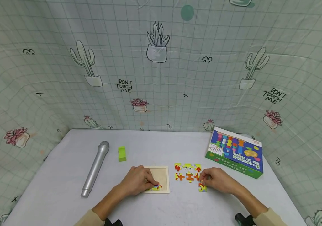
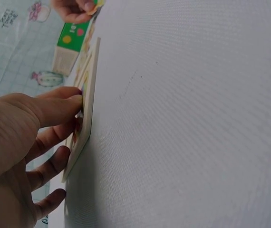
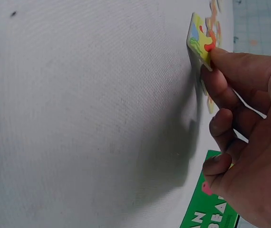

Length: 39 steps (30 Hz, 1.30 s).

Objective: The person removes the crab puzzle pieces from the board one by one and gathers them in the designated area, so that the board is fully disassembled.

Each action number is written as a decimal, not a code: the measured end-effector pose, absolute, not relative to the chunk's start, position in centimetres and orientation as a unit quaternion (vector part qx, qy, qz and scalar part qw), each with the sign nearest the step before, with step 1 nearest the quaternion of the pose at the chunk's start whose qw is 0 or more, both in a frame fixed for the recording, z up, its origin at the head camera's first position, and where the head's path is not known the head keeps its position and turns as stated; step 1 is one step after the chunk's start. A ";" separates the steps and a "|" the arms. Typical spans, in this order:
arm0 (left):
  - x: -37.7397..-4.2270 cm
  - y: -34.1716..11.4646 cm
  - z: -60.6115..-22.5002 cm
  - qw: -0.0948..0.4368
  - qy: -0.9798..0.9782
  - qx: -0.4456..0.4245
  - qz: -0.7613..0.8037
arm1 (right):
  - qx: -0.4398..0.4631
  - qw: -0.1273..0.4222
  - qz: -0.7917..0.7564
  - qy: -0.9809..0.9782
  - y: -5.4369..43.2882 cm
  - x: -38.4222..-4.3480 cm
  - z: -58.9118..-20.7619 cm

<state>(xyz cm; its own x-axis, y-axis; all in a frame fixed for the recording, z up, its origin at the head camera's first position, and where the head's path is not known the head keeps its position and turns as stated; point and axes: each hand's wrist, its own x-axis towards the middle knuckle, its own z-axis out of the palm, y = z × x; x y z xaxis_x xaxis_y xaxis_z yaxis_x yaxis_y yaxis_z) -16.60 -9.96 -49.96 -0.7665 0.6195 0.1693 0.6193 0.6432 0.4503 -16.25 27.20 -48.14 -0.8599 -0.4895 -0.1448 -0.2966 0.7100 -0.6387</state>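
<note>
A shallow wooden puzzle tray (image 1: pixel 163 175) lies flat on the table with colourful puzzle pieces (image 1: pixel 157 188) along its near side. My left hand (image 1: pixel 138 181) reaches over the tray, thumb and index fingertip together on a puzzle piece at its near edge; the hand covers much of the tray's left part. In the left wrist view the other fingers spread along the tray's rim (image 2: pixel 93 80). My right hand (image 1: pixel 215 179) pinches a yellow puzzle piece (image 3: pixel 201 40) with red and blue print between thumb and index finger, one edge tilted up, beside several loose puzzle pieces (image 1: pixel 189 176) in rows.
A blue and green game box (image 1: pixel 234 152) stands at the back right. To the left lie a silver microphone-shaped tube (image 1: pixel 95 169) and a lime-green block (image 1: pixel 122 153). Behind the white table (image 1: pixel 65 175) hangs a cactus-print cloth (image 1: pixel 161 78).
</note>
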 end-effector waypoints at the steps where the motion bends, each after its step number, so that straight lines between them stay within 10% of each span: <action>1: -16.6 -10.0 -50.0 0.000 0.907 0.341 0.248 | -0.216 0.151 -0.314 0.912 27.2 -16.2 -48.2; 39: -16.6 -10.1 -49.9 0.006 0.903 0.340 0.263 | -0.209 0.123 -0.287 0.927 26.9 -15.9 -48.3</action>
